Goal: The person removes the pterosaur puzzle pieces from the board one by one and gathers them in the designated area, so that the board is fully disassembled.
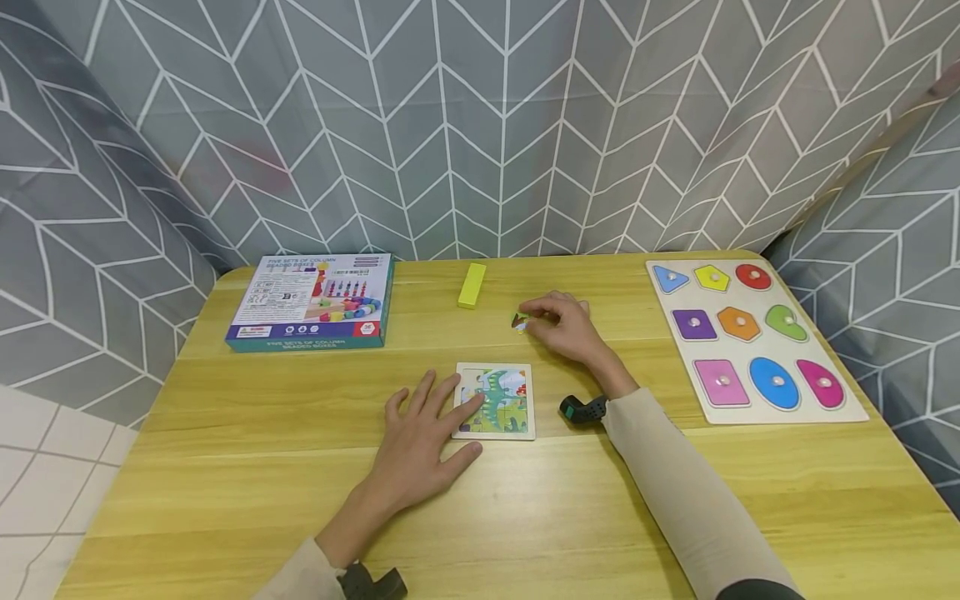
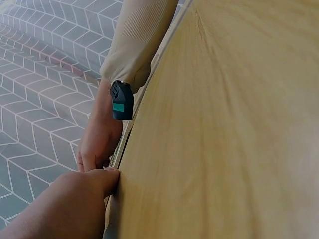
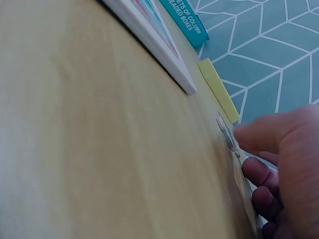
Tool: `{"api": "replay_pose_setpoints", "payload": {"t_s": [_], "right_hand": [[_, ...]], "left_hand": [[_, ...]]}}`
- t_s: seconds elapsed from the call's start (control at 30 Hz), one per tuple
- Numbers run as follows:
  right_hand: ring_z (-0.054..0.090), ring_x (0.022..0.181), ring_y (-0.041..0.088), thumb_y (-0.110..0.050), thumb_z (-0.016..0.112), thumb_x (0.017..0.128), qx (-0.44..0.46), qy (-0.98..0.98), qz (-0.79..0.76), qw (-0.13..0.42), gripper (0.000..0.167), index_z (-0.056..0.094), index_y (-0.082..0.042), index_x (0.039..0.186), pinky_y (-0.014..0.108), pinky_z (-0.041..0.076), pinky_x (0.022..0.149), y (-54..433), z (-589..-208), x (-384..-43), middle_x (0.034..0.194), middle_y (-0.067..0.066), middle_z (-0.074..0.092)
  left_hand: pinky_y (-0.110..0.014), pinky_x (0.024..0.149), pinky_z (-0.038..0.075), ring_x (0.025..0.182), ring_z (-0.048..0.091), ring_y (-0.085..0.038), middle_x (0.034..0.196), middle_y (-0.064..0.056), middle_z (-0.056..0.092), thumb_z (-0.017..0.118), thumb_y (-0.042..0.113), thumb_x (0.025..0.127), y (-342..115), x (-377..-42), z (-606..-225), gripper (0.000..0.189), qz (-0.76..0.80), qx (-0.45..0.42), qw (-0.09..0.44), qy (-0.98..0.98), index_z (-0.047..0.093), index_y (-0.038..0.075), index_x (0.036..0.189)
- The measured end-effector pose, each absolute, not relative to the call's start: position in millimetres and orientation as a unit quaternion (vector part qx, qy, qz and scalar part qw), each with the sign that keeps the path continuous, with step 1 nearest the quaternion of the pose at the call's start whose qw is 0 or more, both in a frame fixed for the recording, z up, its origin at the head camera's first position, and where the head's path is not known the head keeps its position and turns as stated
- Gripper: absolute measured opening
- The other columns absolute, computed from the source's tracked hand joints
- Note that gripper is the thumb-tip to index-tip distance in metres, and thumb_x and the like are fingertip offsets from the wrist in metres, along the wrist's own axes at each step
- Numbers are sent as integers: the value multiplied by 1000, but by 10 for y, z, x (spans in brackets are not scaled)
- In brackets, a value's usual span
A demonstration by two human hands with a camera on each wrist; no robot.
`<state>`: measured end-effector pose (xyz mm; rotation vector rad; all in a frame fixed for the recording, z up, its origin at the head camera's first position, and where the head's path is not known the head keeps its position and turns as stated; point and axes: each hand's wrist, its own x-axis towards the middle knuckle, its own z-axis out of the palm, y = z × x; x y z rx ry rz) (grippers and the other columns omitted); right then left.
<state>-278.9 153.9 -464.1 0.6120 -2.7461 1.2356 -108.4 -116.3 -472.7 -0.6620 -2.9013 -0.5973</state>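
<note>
My left hand [image 1: 416, 454] lies with fingers spread, its fingertips over the left side of a small framed jigsaw puzzle [image 1: 517, 429] that shows a green dinosaur. In the left wrist view the thumb of the left hand [image 2: 75, 199] reaches to the table surface. Beyond the puzzle, my right hand [image 1: 558, 325] is curled, with thumb and fingertips at the edge of a small colourful puzzle piece [image 1: 519, 322]. The right wrist view shows the puzzle piece [image 3: 228, 137] nearly edge-on, low over the table, against the fingertips of the right hand [image 3: 294, 164].
A yellow block [image 1: 471, 286] lies near the back edge. At the back left is a boxed bead toy [image 1: 311, 300]. A shape-peg board [image 1: 750, 342] with coloured pieces lies on the right. A patterned grey curtain [image 1: 480, 125] hangs behind the wooden table [image 1: 585, 517].
</note>
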Motion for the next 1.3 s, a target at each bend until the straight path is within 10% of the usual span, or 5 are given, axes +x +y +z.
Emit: {"api": "replay_pose_setpoints", "payload": {"t_s": [0.73, 1.3], "right_hand": [[59, 92, 25, -13, 71, 93, 195, -881, 430, 35, 30, 74, -13, 123, 39, 23, 86, 1538, -4617, -2789, 102, 11, 71], [55, 102, 22, -6, 66, 96, 253, -841, 476, -55, 30, 71, -9, 126, 34, 46, 88, 1600, -4495, -2550, 113, 13, 64]], "left_hand": [[-68, 114, 19, 156, 25, -38, 163, -4, 40, 57, 57, 96, -1161, -1087, -4733, 58, -193, -215, 52, -956, 48, 40, 151], [-68, 113, 19, 155, 25, -39, 162, -5, 41, 56, 57, 96, -1156, -1092, -4734, 58, -190, -215, 51, -957, 49, 40, 150]]}}
